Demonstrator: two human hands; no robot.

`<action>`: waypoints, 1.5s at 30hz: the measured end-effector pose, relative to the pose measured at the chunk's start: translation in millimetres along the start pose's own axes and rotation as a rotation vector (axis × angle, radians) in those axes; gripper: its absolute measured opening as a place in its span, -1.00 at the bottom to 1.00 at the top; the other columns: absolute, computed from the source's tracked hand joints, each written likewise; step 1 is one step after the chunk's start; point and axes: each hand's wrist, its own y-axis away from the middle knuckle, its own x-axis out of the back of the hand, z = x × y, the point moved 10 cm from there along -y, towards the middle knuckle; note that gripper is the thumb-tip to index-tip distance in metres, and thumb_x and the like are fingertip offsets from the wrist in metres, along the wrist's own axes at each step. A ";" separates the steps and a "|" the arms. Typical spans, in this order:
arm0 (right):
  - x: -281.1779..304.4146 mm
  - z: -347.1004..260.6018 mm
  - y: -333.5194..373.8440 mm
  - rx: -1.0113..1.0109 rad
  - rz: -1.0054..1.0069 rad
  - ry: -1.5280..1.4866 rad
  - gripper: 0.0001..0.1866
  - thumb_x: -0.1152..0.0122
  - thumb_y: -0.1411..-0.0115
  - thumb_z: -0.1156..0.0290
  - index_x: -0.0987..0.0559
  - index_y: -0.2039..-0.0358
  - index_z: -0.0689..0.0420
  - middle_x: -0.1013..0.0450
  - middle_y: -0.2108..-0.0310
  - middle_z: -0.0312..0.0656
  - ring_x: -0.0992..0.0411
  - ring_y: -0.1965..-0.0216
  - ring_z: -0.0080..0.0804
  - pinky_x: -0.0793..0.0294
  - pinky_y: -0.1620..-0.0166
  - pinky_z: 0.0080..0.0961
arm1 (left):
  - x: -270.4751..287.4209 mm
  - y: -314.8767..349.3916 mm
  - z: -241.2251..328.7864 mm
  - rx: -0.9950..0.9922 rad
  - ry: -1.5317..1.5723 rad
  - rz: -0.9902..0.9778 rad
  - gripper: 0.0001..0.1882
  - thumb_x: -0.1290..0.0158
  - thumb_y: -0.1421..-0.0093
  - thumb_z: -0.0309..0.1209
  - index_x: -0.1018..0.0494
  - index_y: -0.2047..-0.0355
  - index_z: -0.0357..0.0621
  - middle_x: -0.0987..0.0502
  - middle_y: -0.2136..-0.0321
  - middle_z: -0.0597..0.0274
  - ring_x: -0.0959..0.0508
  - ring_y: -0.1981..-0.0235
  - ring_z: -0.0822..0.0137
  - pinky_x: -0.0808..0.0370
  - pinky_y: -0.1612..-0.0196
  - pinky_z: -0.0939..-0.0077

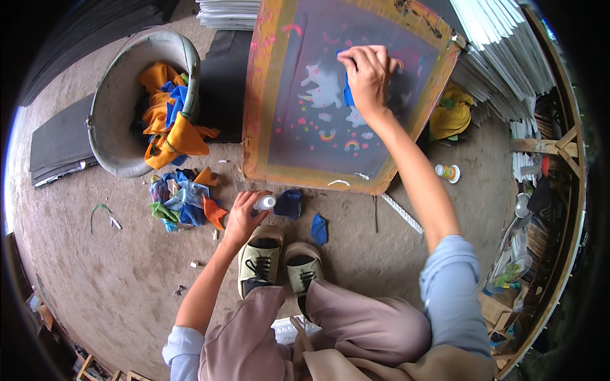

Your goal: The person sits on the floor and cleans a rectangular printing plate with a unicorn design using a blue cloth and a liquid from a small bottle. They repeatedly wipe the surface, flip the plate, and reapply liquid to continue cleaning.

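A screen-printing frame [254, 127] with a tan border stands tilted in front of me, its grey mesh [286, 136] patterned with unicorn, rainbow, heart and cloud shapes. My right hand [368, 76] is closed on a blue cloth [347, 94] against the upper part of that mesh, and the fingers hide most of the cloth. Lower down, my left hand [239, 217] has its fingers around a small white bottle [265, 202] just above the floor. Two blue rags, a dark one [288, 204] and a brighter one [319, 229], lie near my shoes.
Left of the frame, a grey bucket [105, 136] lies tipped, orange and blue cloths [181, 134] spilling from it. A rag pile [184, 202] is beside my left hand. Paper stacks [502, 70], a yellow cloth [450, 113] and a small tub [448, 173] sit on the right.
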 end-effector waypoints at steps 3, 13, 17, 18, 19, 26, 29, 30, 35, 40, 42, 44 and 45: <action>5.3 0.7 -11.2 0.035 -0.001 0.066 -0.92 -0.31 0.04 0.38 -0.55 0.52 -0.06 -0.46 0.46 -0.49 -0.33 0.22 -0.45 -0.10 0.13 -0.39 | 0.5 -3.4 1.4 -0.018 -0.022 0.009 -0.55 -0.23 0.08 -0.46 -0.44 0.11 -0.12 -0.47 0.22 0.13 -0.41 0.15 0.07 -0.38 0.05 0.26; -2.5 -14.8 -7.5 0.123 -0.139 0.100 -0.96 -0.25 -0.01 0.39 -0.55 0.50 -0.02 -0.46 0.46 -0.48 -0.30 0.20 -0.45 -0.11 0.12 -0.33 | 3.3 -8.1 7.1 -0.043 -0.007 0.048 -0.55 -0.23 0.09 -0.46 -0.45 0.13 -0.13 -0.47 0.24 0.12 -0.40 0.16 0.06 -0.38 0.05 0.25; -3.1 -16.4 -13.3 0.142 -0.129 0.108 -0.95 -0.26 0.00 0.35 -0.57 0.47 -0.05 -0.46 0.42 -0.50 -0.31 0.19 -0.47 -0.11 0.10 -0.33 | -0.8 -3.3 3.1 -0.063 -0.042 0.033 -0.56 -0.23 0.09 -0.45 -0.45 0.13 -0.12 -0.47 0.23 0.12 -0.40 0.15 0.06 -0.38 0.04 0.25; -1.2 -15.5 -12.5 0.145 -0.120 0.113 -0.95 -0.26 0.00 0.35 -0.57 0.47 -0.05 -0.46 0.42 -0.50 -0.31 0.19 -0.48 -0.11 0.09 -0.33 | -1.4 -4.7 7.1 -0.047 -0.015 0.010 -0.56 -0.23 0.08 -0.44 -0.46 0.13 -0.12 -0.47 0.23 0.13 -0.40 0.15 0.06 -0.38 0.04 0.26; 3.7 -9.3 -6.1 0.162 -0.135 0.108 -0.94 -0.26 0.01 0.35 -0.57 0.47 -0.05 -0.46 0.43 -0.51 -0.32 0.20 -0.49 -0.12 0.09 -0.33 | -1.1 -4.8 7.2 -0.042 -0.005 0.017 -0.56 -0.23 0.08 -0.44 -0.45 0.13 -0.12 -0.47 0.23 0.13 -0.40 0.15 0.06 -0.37 0.03 0.26; -3.8 -19.2 -16.2 0.105 -0.110 0.080 -0.97 -0.24 0.00 0.39 -0.57 0.50 -0.02 -0.47 0.43 -0.48 -0.32 0.21 -0.47 -0.13 0.08 -0.33 | 1.6 -9.3 0.6 -0.020 -0.012 0.087 -0.55 -0.24 0.09 -0.43 -0.45 0.12 -0.12 -0.47 0.21 0.13 -0.40 0.12 0.08 -0.37 0.02 0.26; -1.9 -14.1 -22.2 0.112 -0.133 0.113 -0.96 -0.25 0.01 0.39 -0.56 0.49 -0.02 -0.46 0.43 -0.48 -0.32 0.20 -0.47 -0.13 0.08 -0.33 | 7.2 -14.5 0.0 -0.021 -0.024 0.104 -0.56 -0.24 0.08 -0.42 -0.45 0.13 -0.12 -0.47 0.21 0.13 -0.41 0.13 0.07 -0.36 0.02 0.27; -0.4 -7.1 -20.2 0.065 -0.111 0.128 -0.96 -0.25 0.00 0.39 -0.56 0.48 -0.03 -0.46 0.43 -0.48 -0.32 0.20 -0.48 -0.12 0.08 -0.33 | 7.2 -16.2 0.6 -0.021 -0.026 0.109 -0.56 -0.23 0.08 -0.43 -0.45 0.13 -0.12 -0.47 0.22 0.13 -0.41 0.13 0.07 -0.36 0.02 0.27; 2.3 -5.5 -20.5 0.174 -0.171 0.136 -0.94 -0.27 0.01 0.39 -0.57 0.47 -0.05 -0.47 0.42 -0.51 -0.33 0.21 -0.51 -0.13 0.09 -0.33 | 9.7 -12.5 0.3 -0.049 -0.026 0.135 -0.55 -0.24 0.09 -0.44 -0.45 0.12 -0.11 -0.48 0.22 0.14 -0.41 0.16 0.08 -0.38 0.05 0.28; 7.2 6.7 -12.1 0.092 -0.160 0.125 -0.94 -0.26 0.01 0.39 -0.57 0.47 -0.05 -0.48 0.43 -0.48 -0.33 0.21 -0.49 -0.11 0.09 -0.33 | 9.4 -10.1 -3.7 -0.024 -0.023 0.112 -0.52 -0.24 0.11 -0.45 -0.45 0.11 -0.09 -0.47 0.22 0.13 -0.41 0.14 0.08 -0.38 0.04 0.28; 17.2 15.3 -21.6 0.068 -0.138 0.155 -0.95 -0.26 0.01 0.39 -0.57 0.47 -0.04 -0.48 0.43 -0.46 -0.32 0.22 -0.47 -0.11 0.09 -0.33 | 9.8 -10.3 -3.1 -0.043 -0.023 0.129 -0.52 -0.24 0.11 -0.46 -0.45 0.11 -0.09 -0.47 0.21 0.14 -0.41 0.14 0.08 -0.38 0.04 0.28; 12.0 15.5 -12.6 -0.031 -0.138 0.176 -0.95 -0.24 -0.02 0.33 -0.58 0.47 -0.04 -0.50 0.39 -0.47 -0.33 0.22 -0.47 -0.10 0.09 -0.35 | 9.2 -8.1 -4.8 -0.027 -0.022 0.120 -0.53 -0.24 0.11 -0.46 -0.45 0.11 -0.09 -0.47 0.21 0.14 -0.41 0.14 0.07 -0.37 0.03 0.28; 9.5 12.0 -9.2 0.042 -0.182 0.160 -0.95 -0.24 -0.02 0.33 -0.58 0.46 -0.05 -0.50 0.39 -0.47 -0.33 0.22 -0.46 -0.10 0.09 -0.35 | 8.5 -8.7 -5.1 -0.021 -0.020 0.118 -0.53 -0.24 0.11 -0.46 -0.45 0.11 -0.09 -0.47 0.20 0.14 -0.41 0.14 0.07 -0.37 0.03 0.28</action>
